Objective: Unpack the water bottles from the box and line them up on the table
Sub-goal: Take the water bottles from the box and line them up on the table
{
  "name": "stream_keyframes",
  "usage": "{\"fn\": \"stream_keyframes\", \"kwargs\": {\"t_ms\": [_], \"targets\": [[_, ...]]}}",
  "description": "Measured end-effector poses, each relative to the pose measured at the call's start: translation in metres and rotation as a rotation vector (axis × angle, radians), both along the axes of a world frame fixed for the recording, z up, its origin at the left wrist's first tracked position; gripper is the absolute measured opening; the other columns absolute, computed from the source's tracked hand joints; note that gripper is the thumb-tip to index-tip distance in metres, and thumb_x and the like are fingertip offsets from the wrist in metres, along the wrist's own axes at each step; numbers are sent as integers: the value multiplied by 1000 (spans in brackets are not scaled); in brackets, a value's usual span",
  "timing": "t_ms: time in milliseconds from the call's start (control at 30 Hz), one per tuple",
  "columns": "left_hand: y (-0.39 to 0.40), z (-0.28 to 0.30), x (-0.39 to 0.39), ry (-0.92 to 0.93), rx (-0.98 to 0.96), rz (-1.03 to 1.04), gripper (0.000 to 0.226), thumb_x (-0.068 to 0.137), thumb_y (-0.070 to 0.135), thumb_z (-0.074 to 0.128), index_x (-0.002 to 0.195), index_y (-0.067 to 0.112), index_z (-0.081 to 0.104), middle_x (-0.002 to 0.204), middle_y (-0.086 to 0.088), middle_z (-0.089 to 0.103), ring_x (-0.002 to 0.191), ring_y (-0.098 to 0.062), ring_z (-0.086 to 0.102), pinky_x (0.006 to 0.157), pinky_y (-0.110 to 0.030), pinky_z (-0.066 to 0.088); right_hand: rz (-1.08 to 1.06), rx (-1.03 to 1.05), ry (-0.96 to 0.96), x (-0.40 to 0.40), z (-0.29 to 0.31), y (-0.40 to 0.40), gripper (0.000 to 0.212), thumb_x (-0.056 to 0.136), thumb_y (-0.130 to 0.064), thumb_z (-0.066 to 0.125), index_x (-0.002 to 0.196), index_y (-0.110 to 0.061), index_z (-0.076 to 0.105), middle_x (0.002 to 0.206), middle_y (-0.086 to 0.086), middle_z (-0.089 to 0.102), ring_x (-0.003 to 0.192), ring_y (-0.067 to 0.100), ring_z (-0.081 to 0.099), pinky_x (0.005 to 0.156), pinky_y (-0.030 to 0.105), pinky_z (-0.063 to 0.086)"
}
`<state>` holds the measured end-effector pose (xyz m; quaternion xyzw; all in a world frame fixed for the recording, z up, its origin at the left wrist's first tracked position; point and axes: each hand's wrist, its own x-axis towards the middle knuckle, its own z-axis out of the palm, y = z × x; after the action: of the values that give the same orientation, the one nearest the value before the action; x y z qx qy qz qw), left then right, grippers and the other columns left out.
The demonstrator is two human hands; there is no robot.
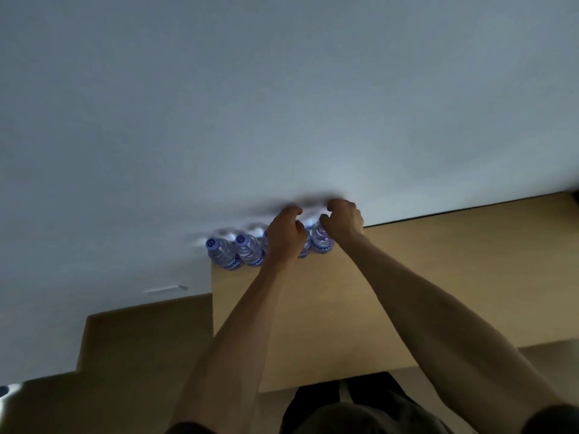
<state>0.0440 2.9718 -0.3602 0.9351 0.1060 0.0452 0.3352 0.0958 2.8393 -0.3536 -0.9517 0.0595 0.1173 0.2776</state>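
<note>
Both hands, left hand (285,233) and right hand (344,221), grip bottle tops at the table's (313,308) far edge, half-hiding those bottles (322,241).

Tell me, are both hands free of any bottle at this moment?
No, the left hand and the right hand each grip a water bottle at the table's far edge.

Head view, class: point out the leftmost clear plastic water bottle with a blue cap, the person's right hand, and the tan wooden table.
Leftmost clear plastic water bottle (223,251): head view, on its ribbed body.
Right hand (344,221): head view, back of the hand.
Tan wooden table (329,308): head view, bare top between the forearms.
</note>
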Motion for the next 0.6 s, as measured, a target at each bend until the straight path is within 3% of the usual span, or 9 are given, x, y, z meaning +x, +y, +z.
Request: {"fn": "stream_keyframes", "kwargs": {"t_ms": [300,600], "targets": [[-60,21,7,-52,11,-155,33,89,3,54,120,8,66,121,-7,66,110,-26,61,93,-33,44,-127,98,-41,-19,24,-61,36,86,-12,56,120,-11,66,123,9,64,111,27,61,88,30,48],[-233,52,3,-109,17,-440,34,87,3,54,118,12,65,116,-6,66,102,-25,63,86,-32,44,-442,123,-172,-64,71,-229,36,84,-11,56,118,-10,67,119,9,67,106,25,63,83,27,49]]}}
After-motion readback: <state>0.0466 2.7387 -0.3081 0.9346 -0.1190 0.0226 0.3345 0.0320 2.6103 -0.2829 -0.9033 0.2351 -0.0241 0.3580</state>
